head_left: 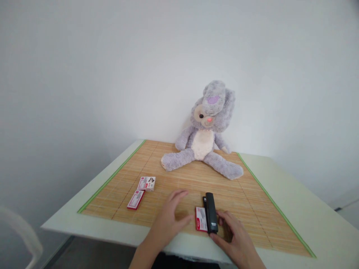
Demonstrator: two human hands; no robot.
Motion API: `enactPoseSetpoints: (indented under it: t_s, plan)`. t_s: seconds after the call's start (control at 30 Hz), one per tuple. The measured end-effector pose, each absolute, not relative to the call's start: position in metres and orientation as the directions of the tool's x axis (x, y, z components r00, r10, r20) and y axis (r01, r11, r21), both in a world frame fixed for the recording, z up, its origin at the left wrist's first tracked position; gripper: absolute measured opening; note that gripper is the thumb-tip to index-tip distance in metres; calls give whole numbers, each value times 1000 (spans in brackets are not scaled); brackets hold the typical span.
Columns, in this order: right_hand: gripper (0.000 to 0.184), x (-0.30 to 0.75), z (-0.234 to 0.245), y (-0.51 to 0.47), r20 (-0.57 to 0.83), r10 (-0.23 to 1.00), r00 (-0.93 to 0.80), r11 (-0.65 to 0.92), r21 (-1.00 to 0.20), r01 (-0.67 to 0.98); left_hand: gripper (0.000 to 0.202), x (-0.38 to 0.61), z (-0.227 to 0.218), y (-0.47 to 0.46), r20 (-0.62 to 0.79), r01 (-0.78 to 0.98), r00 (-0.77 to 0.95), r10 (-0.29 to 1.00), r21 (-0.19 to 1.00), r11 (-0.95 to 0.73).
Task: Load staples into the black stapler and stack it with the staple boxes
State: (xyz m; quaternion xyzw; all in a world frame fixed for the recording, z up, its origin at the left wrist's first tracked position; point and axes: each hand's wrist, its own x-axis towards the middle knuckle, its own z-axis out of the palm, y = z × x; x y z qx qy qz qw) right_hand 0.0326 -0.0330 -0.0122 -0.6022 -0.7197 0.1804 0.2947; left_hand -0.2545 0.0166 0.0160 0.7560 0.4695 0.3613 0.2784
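A black stapler (211, 212) lies on the bamboo mat (252, 201) near the front edge. My right hand (235, 235) touches its near end, fingers curled around it. A small red and white staple box (201, 219) lies flat against the stapler's left side. My left hand (169, 218) rests on the mat just left of that box, fingers stretched out and holding nothing. Two more staple boxes sit further left: one flat (136, 199), one standing on its side (147, 183).
A grey plush rabbit (206, 136) sits at the back of the mat against the white wall. The mat has green edging and lies on a pale table (308, 198). A white chair part (21, 231) shows at lower left.
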Motion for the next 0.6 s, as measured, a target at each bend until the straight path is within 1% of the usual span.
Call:
enactPoseSetpoints:
  t_s: [0.03,0.1,0.17,0.2,0.27,0.37,0.5,0.6]
  plan:
    - [54,32,-12,-33,208,973,-97,207,-617,759,53,-269,16,19,326,584,195,925,719,-377]
    - [58,32,-12,-33,204,974,-93,202,-622,757,42,-301,15,26,405,751,-50,913,618,-233]
    - [61,32,-11,-33,196,976,-96,199,-624,755,45,-333,11,36,437,836,-278,855,549,-9]
    - [62,32,-11,-34,191,977,-98,198,-625,755,50,-346,8,42,422,855,-334,842,512,83]
    - [61,31,-10,-34,184,978,-97,193,-625,756,60,-366,2,53,355,878,-357,864,442,181]
    - [61,31,-10,-34,177,980,-93,185,-627,757,69,-377,-4,67,269,910,-311,912,361,203]
    - [65,31,-10,-35,174,981,-90,182,-633,752,65,-374,-7,77,247,927,-285,926,318,200]
    - [67,31,-10,-36,164,983,-86,172,-637,752,60,-370,-8,78,259,922,-293,920,332,200]
